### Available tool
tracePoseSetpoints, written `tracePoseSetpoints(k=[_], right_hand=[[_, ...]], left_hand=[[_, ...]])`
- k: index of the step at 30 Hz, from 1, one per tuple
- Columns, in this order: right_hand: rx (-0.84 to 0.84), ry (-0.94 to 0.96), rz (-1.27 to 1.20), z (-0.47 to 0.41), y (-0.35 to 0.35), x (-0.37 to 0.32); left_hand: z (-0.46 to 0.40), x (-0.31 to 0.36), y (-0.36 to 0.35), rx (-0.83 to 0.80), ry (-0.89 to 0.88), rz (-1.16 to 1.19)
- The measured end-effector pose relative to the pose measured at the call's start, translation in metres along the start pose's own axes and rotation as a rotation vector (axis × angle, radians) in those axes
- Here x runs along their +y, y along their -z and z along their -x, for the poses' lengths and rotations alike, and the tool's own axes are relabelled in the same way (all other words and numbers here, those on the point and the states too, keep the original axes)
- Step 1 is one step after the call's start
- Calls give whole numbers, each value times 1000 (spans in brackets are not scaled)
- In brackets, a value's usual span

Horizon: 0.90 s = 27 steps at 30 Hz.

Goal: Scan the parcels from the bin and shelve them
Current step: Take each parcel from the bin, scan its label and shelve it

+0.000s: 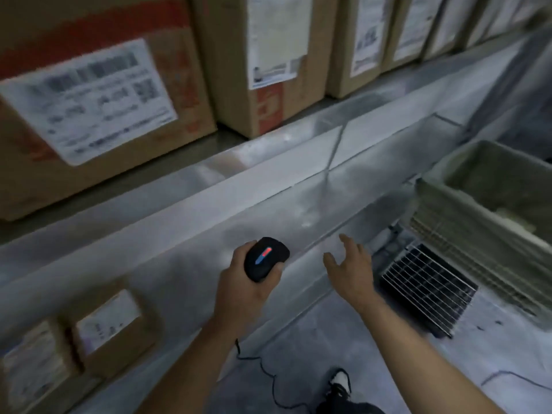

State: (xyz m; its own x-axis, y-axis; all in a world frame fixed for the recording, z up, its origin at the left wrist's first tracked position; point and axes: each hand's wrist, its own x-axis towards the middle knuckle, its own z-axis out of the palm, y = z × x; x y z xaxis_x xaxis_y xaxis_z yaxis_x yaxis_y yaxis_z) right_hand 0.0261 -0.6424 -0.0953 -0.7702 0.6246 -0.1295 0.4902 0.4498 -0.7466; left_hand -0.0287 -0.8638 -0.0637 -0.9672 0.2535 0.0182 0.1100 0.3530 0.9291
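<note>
Left hand (243,289) grips a black corded handheld scanner (265,259) at frame centre. Right hand (352,268) hovers empty, fingers spread, beside the grey plastic bin (442,186) at right.

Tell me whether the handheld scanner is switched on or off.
On. The scanner, held in the left hand, shows a lit red and blue strip on its top.

Brown cardboard boxes (263,64) carry white labels (89,100) (one red-banded), the black scanner (265,259) glows red and blue.
</note>
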Motion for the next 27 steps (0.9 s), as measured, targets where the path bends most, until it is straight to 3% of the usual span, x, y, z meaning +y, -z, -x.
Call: tracePoseSetpoints(k=[10,16,27], right_hand=[[314,-290,-78,-57,162,130],[415,-437,-114,-74,244,200],[545,-583,-166,-106,325,272]], left_hand=[[-58,93,-192,-338,-138,-52],[-69,143,-309,-518,-186,-37],[-84,194,-447,-691,-258,-49]])
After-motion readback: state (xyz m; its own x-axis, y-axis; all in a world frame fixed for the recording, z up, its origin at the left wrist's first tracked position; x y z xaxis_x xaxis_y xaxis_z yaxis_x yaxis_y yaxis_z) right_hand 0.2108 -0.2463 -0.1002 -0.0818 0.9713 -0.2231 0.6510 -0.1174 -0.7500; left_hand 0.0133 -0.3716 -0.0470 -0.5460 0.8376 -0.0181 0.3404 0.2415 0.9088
